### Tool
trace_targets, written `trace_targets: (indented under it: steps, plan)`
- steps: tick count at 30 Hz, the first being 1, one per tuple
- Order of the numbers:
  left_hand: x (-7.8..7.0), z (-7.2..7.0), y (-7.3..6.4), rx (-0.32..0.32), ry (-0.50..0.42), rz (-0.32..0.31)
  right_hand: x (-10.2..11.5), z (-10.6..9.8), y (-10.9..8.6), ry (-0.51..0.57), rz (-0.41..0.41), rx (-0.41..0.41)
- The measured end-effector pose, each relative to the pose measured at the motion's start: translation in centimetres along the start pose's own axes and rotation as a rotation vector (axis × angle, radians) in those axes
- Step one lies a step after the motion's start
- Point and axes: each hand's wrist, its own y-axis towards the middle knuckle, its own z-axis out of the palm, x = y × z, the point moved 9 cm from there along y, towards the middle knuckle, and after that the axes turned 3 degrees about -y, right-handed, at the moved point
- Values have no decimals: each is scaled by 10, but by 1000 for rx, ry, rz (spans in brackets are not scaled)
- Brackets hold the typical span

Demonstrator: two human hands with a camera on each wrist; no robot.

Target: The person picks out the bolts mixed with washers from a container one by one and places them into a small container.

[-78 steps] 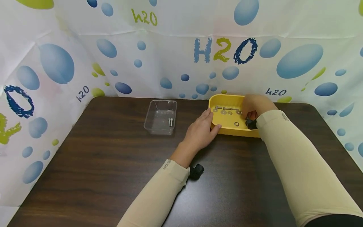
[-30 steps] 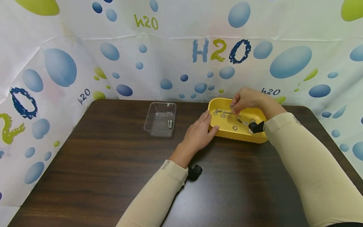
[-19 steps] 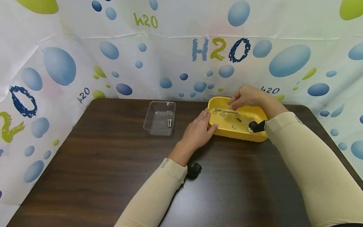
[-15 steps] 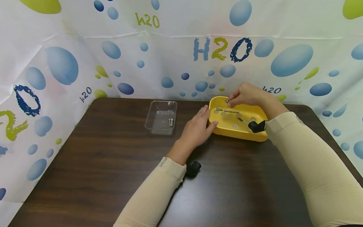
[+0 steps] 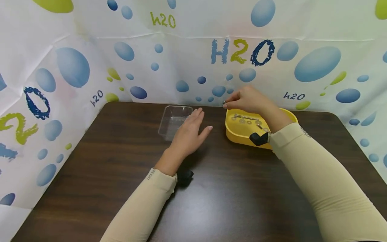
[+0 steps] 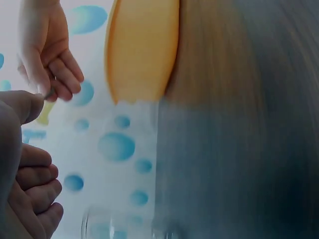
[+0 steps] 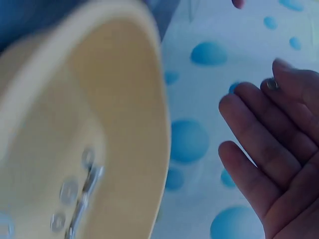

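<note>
My right hand is above the left end of the yellow tray, pinching a small metal fastener between thumb and fingertip. Most of the fastener is hidden by the fingers. Inside the tray lie bolts and several washers. My left hand, fingers straight and thumb apart, hangs over the table beside the clear plastic container and overlaps its right side in the head view. The bolts inside that container are hidden behind this hand.
Both containers stand near the back edge of the dark wooden table. Directly behind it hangs a white sheet printed with bubbles and lettering. A black wrist camera on the right arm covers part of the tray's front rim.
My left hand has let go of the yellow tray's left end and moved left toward the clear container. The right hand has lifted the fastener out of the tray and shifted left.
</note>
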Motion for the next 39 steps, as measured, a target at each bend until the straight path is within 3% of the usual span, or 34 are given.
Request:
trace_targets:
  steps: [5, 12, 23, 31, 39]
  plan:
    - [27, -25, -18, -67, 34, -3, 26, 7, 3, -2, -57, -78]
    - [69, -47, -42, -104, 60, -55, 57, 30, 15, 119, -117, -95]
    - [99, -52, -47, -57, 42, -96, 101, 76, 31, 153, -189, -79]
    - [117, -49, -47, 8, 11, -139, 119, 106, 39, 54, -261, -53]
    - [125, -45, -47, 61, 12, -161, 130, 129, 44, 2, -284, 16]
